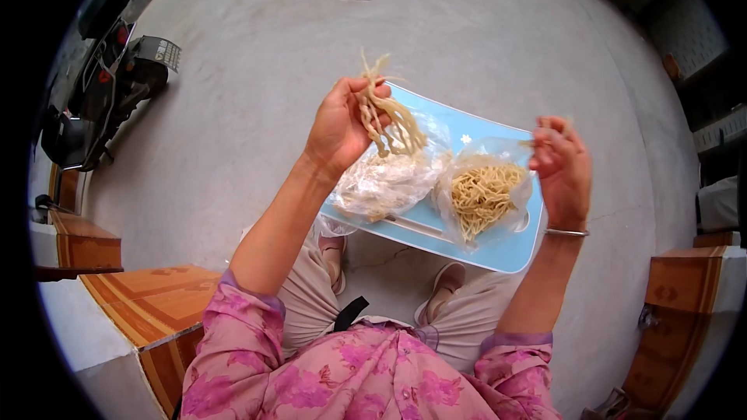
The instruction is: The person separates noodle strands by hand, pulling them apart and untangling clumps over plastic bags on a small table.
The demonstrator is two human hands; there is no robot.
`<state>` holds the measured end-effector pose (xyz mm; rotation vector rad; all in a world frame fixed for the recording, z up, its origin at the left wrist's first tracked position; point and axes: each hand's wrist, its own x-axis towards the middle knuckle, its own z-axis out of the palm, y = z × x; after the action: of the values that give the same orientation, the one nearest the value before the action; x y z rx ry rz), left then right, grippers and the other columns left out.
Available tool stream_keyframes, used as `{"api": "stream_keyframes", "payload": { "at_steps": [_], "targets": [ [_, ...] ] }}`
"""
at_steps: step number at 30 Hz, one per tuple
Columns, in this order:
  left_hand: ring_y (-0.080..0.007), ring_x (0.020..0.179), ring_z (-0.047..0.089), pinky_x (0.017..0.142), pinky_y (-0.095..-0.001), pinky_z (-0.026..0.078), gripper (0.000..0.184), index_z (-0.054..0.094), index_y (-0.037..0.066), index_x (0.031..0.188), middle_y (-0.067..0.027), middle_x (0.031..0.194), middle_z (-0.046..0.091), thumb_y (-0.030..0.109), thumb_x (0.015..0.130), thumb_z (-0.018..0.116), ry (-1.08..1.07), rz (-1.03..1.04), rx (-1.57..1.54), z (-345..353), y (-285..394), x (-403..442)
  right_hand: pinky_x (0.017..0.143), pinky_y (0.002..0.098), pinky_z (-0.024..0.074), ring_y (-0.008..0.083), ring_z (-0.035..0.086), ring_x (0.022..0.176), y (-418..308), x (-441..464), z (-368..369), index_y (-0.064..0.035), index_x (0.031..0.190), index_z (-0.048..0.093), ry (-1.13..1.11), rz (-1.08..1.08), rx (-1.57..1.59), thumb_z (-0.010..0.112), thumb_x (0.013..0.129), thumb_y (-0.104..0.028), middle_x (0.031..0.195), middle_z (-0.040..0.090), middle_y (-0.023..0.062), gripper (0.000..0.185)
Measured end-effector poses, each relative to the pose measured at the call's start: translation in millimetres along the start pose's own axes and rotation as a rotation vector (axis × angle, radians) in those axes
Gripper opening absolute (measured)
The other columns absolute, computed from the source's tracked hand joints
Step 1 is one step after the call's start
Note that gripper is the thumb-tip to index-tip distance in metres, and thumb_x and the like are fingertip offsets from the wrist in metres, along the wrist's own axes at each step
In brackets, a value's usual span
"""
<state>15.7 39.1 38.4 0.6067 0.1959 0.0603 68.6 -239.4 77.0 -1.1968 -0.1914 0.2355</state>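
A person in a floral shirt sits over a small blue table (443, 117), the left hand (336, 129), at 10 o'clock from the tabletop's middle, closed on a bundle of pale strands (403, 126) held clear above the surface at 11 o'clock. The right hand (563, 173), a metal bracelet (566, 232) at its wrist, hangs raised near 2 o'clock with fingers curled in; motion blur leaves it impossible to tell how tightly they close or whether they pinch a wisp. At 4 o'clock on the table, an open clear bag (450, 204) holds a heap of loose, finer strands (484, 193); at 9 o'clock, a crumpled bag (387, 180) bulges with pale contents its plastic obscures. By appearances the handling is midway: a fair heap lies loose, while the held bundle and, seemingly, the fuller bag are left, though no count is possible. No brand or label can be read; a white flower motif (466, 139) marks the table at 1 o'clock, and a panel (165, 53) on a two-wheeler (145, 78) parked toward the frame's 10 o'clock bears marks too small to decipher.
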Motion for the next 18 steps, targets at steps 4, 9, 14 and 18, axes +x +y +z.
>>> {"api": "stream_keyframes", "payload": {
  "at_steps": [4, 9, 14, 18],
  "targets": [
    [-0.0095, 0.074, 0.054, 0.065, -0.0240, 0.046, 0.026, 0.054, 0.001, 0.106, -0.0009, 0.084, 0.055, 0.024, 0.094, 0.053, -0.165, -0.104, 0.219, 7.3, -26.7, -6.1, 0.060, 0.0248, 0.0533, 0.0072, 0.058, 0.064, 17.9, -4.6, 33.1, 0.0039, 0.104, 0.057, -0.274, 0.166, -0.131, 0.057, 0.092, -0.011, 0.085, 0.063, 0.0071, 0.019],
    [-0.0099, 0.085, 0.059, 0.072, -0.0233, 0.046, 0.037, 0.055, 0.002, 0.109, -0.0035, 0.093, 0.062, 0.014, 0.080, 0.075, -0.385, -0.255, 0.377, 16.0, -42.6, -15.0, 0.061, 0.0238, 0.0532, 0.0082, 0.058, 0.065, 34.7, -6.6, 52.9, 0.0033, 0.102, 0.061, -0.403, 0.208, -0.105, 0.057, 0.092, -0.011, 0.079, 0.063, 0.0040, 0.017],
    [-0.0101, 0.080, 0.059, 0.067, -0.0237, 0.046, 0.033, 0.056, 0.001, 0.108, -0.0032, 0.089, 0.061, 0.011, 0.081, 0.072, -0.355, -0.227, 0.418, 21.1, -53.0, -19.5, 0.061, 0.0205, 0.0468, 0.0055, 0.054, 0.065, 44.1, -4.5, 49.9, 0.0015, 0.100, 0.067, -0.301, 0.086, -0.354, 0.064, 0.088, -0.011, 0.077, 0.062, 0.0002, 0.018],
    [-0.0076, 0.073, 0.055, 0.062, -0.0229, 0.044, 0.024, 0.058, 0.002, 0.105, -0.0013, 0.086, 0.060, 0.014, 0.087, 0.066, -0.394, -0.299, 0.384, 3.5, -59.7, -10.6, 0.059, 0.0188, 0.0417, 0.0035, 0.049, 0.064, 52.8, -2.1, 48.2, 0.0011, 0.099, 0.069, -0.276, -0.056, -0.372, 0.067, 0.086, -0.012, 0.074, 0.060, -0.0020, 0.019]
  ]
}}
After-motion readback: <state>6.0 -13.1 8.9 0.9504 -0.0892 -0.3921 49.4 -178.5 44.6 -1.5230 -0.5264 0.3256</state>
